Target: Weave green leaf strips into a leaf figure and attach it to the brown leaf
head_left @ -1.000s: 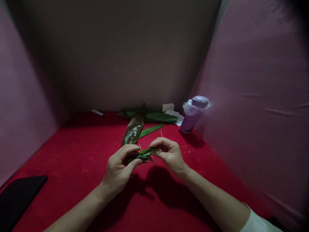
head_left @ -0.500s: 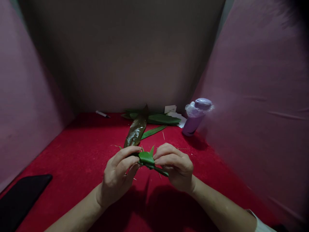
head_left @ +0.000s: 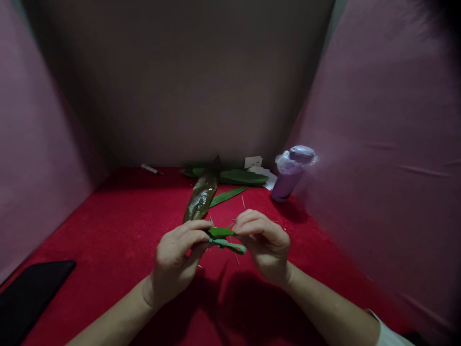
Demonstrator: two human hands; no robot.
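Observation:
A folded green leaf (head_left: 220,232) is held above the red cloth between my two hands. My left hand (head_left: 178,254) is closed on its left end, thumb beneath and fingers on top. On the other side, my right hand (head_left: 264,245) pinches the leaf's right edge between thumb and fingertips. A paler looped strip of the leaf (head_left: 232,247) sticks out below, toward the right hand. Small pointed tips rise behind the fold. My fingers hide both ends of the leaf.
Beyond my hands lies a brown-green glossy leaf (head_left: 202,194), with long green leaves (head_left: 243,177) behind it. A purple bottle (head_left: 287,185) with plastic wrap stands back right, beside white cards (head_left: 253,162). A pen (head_left: 151,169) lies back left; a black flat item (head_left: 36,293) front left. Thin sticks (head_left: 243,202) are scattered about.
The folded leaf has tilted, so its broad green face now looks narrower. My right hand has shifted slightly, and the looped strip below shows more fully and paler.

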